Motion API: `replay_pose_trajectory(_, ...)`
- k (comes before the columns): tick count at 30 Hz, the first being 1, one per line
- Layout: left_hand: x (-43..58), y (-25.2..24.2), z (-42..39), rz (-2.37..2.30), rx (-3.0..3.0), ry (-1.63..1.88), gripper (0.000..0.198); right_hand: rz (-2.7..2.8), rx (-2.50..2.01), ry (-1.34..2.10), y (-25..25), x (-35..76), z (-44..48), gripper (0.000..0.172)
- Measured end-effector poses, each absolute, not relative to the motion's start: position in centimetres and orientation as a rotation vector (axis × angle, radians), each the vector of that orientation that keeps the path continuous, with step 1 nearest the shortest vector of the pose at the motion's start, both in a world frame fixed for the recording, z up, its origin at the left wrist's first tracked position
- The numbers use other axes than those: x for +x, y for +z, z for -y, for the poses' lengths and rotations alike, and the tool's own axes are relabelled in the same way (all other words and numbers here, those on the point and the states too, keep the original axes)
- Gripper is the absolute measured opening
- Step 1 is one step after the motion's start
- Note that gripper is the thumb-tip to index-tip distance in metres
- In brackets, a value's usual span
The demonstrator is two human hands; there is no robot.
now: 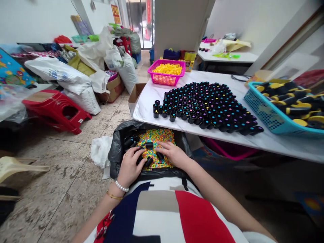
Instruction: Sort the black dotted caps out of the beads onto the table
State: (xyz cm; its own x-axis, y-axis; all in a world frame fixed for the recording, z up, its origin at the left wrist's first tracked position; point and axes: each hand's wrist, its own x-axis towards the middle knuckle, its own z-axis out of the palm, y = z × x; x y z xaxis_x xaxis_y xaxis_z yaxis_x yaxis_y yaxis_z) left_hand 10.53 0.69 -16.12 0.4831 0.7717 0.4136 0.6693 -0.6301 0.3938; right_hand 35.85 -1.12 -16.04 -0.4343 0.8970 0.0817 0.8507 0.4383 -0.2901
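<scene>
A box lined with a black plastic bag [114, 148] sits at my lap, with many small multicoloured beads [162, 136] inside. Several short black tubes [149, 145] lie on the beads, and more are gathered at the box's left side. My left hand [130, 165] is curled among the tubes, with a dark one between its thumb and fingers, partly hidden. On the other side, my right hand [174, 154] has its fingers stretched over the beads, touching or close to a tilted black tube [160, 156].
On the white marbled table [148, 113] stand many upright black tubes [202, 104] with coloured beads showing in their tops. A pink basket [167, 81] holds yellow rings, and a blue basket [265, 113] holds black-and-yellow parts. Red stools [60, 111] and white sacks [81, 94] occupy the left.
</scene>
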Motion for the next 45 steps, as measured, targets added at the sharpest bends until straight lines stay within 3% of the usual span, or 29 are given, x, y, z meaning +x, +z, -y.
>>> replay_pose_trajectory(3, 10.8, -16.0, -1.4, -1.238, 2.536, 0.844, 0.03, 2.676, -1.308, 0.253, -15.8, 35.4, 0.8, 0.04)
replay_pose_trajectory(8, 11.3, -16.0, -1.8, -1.196, 2.541, 0.861, 0.032, 2.613, -1.509, 0.131, -15.0, 34.5, 0.9, 0.028)
replay_pose_trajectory(13, 11.1, -16.6, -1.7, -1.217, 2.412, 0.905, 0.047, 2.506, -1.636, 0.15, -14.8, 34.0, 0.8, 0.026)
replay_pose_trajectory(16, 10.8, -16.9, -1.7, -1.215, 2.389, 0.893, 0.043, 2.501, -1.564, 0.315, -15.2, 33.4, 0.9, 0.023)
replay_pose_trajectory(19, 10.5, -17.0, -1.7, -1.23, 2.391, 0.864, 0.04, 2.421, -1.448, 0.545, -15.3, 33.3, 1.2, 0.033)
replay_pose_trajectory(23, 10.6, -16.8, -1.4, -1.246, 2.407, 0.825, 0.04, 1.756, -1.199, 1.27, -14.9, 34.5, 1.9, 0.037)
replay_pose_trajectory(25, 10.8, -16.7, -1.3, -1.249, 2.434, 0.801, 0.04, 1.491, -1.141, 1.426, -14.6, 35.4, 2.2, 0.038)
replay_pose_trajectory(29, 11.2, -16.8, -1.1, -1.25, 2.487, 0.749, 0.043, 1.497, -1.22, 1.331, -14.3, 36.9, 2.7, 0.036)
replay_pose_trajectory(34, 11.4, -17.0, -1.6, -1.262, 2.523, 0.721, 0.045, 2.113, -1.496, 0.612, -14.8, 37.4, 2.5, 0.035)
replay_pose_trajectory(37, 11.6, -16.8, -1.9, -1.266, 2.536, 0.703, 0.041, 2.52, -1.497, 0.417, -15.0, 36.8, 2.0, 0.029)
replay_pose_trajectory(40, 11.7, -16.7, -2.0, -1.284, 2.535, 0.68, 0.04, 2.56, -1.427, 0.528, -14.8, 36.4, 1.8, 0.026)
replay_pose_trajectory(45, 11.6, -16.9, -1.9, -1.29, 2.517, 0.685, 0.042, 2.002, -1.34, 1.042, -14.4, 37.3, 2.5, 0.034)
